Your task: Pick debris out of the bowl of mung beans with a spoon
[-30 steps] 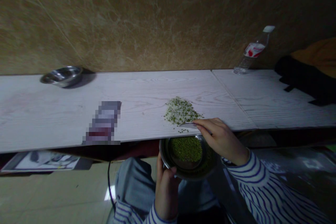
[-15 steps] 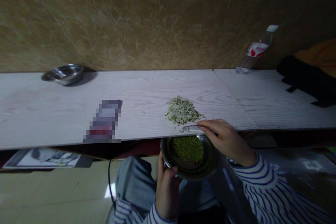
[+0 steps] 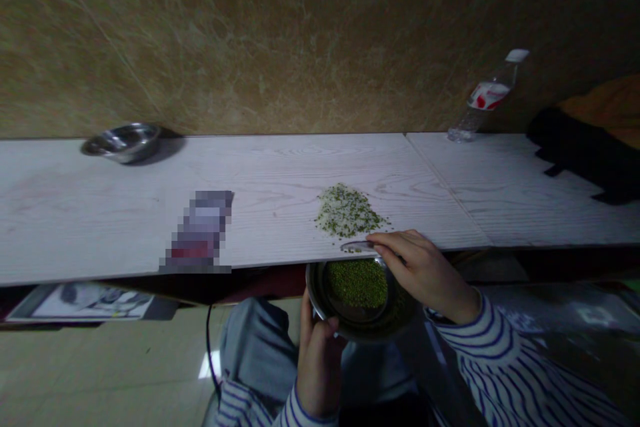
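Note:
Just below the table's front edge, my left hand (image 3: 320,353) is closed on the rim of a metal bowl (image 3: 320,310). Green mung beans (image 3: 357,283) lie inside the bowl. My right hand (image 3: 423,270) pinches a thin, greyish, spoon-like tool (image 3: 356,246), its exact kind unclear. That tool lies low over the table's front edge, with a few loose beans beside it. Just behind it, a heap of white grains mixed with green beans (image 3: 347,210) is spread on the white table (image 3: 270,227).
An upright plastic bottle (image 3: 483,100) stands at the back right, near a dark and orange cloth item (image 3: 590,140). Another metal bowl (image 3: 123,143) sits at the back left. A pixelated flat object (image 3: 200,230) lies left of the heap. Behind is a marbled wall (image 3: 275,40).
My right hand has shifted slightly left and toward me with the tool, which is now nearer the table's front edge. The left hand and its bowl look unchanged.

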Available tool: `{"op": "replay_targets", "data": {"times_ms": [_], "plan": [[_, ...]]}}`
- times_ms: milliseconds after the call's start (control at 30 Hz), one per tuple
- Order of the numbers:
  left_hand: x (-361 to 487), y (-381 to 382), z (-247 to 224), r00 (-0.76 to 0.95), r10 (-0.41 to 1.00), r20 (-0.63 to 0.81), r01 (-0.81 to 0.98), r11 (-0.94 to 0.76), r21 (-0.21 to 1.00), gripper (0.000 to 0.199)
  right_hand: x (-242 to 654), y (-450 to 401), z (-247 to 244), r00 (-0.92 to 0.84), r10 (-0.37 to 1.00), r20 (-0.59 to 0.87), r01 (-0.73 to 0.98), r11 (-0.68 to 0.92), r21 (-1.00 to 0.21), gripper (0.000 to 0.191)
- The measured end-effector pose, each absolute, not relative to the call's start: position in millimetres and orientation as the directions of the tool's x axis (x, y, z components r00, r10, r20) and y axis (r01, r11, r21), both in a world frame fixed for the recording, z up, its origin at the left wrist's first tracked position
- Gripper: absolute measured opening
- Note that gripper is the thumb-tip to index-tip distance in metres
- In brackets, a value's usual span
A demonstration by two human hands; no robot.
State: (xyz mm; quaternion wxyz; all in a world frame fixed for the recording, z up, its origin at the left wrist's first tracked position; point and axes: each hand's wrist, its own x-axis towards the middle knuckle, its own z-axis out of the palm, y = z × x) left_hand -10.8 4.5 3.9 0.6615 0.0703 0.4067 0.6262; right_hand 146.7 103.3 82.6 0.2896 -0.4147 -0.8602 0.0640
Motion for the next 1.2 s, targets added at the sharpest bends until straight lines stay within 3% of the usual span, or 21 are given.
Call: {"op": "replay_targets", "data": {"times_ms": [200,800,1200], "plan": [[-12,4,8,-0.108,0.894,-0.435,-0.767,0.203,0.608,0.066,145,99,86,-0.514,0.742,0.43,0.651,0.664,-0.368,0.022],[-12,2,-2,-0.132,0.899,-0.418,-0.806,0.148,0.573,0.069,153,122,77,-0.334,0.814,0.475,0.759,0.531,-0.376,0.025],[-14,5,10,-0.115,0.89,-0.442,-0.77,0.201,0.605,0.068,138,114,79,-0.448,0.764,0.465,0.709,0.62,-0.336,0.026]]}}
